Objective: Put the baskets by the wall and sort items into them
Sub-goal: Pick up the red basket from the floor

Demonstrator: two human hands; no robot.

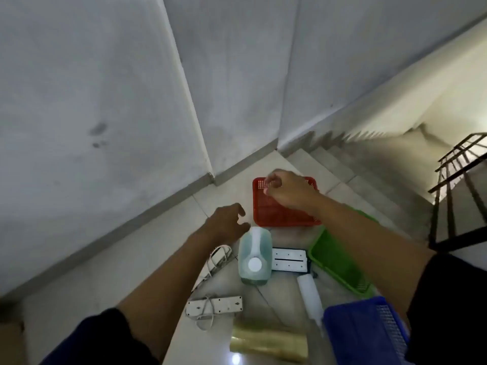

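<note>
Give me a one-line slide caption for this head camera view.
Both hands, left and right, reach over a red basket and liquid jug on a stair landing.

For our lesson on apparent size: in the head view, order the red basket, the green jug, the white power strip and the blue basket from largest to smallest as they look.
1. Blue basket, though it is nearest the camera and partly cut off, so unsure.
2. Red basket, partly hidden by the right hand.
3. Green jug.
4. White power strip.

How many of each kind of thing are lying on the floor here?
Baskets: 3 (red plastic basket, green plastic basket, blue plastic basket)
White power strips: 2
Jug of green liquid: 1
White tube: 1
White slotted plate: 1
Yellowish clear roll: 1
Total: 9
</note>
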